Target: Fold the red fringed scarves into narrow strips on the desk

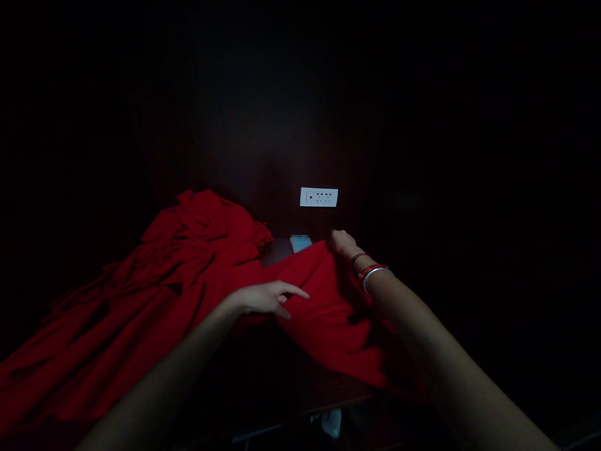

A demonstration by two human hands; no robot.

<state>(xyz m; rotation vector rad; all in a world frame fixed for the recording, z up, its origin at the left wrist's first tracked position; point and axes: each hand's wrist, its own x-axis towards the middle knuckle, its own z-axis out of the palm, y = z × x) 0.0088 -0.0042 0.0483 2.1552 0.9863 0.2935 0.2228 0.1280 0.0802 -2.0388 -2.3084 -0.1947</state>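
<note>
A large red cloth [225,279] with fringed ends, perhaps a shawl, spreads over a dark surface, heaped and wrinkled at the left and drawn out smoother to the right. My right hand [342,242] is closed on its raised far edge, so the cloth slopes up to the fingers. Bracelets ring that wrist. My left hand [268,298] lies palm down over the middle of the cloth, its fingers apart and holding nothing. Whether its fingertips press on the fabric is hard to see.
A white socket panel [319,197] is on the dark wall behind. A small light-blue item [300,243], blurred out, lies behind the cloth. The wooden front edge [335,394] runs below, with a pale object [331,423] beneath it. Deep shadow hides both sides.
</note>
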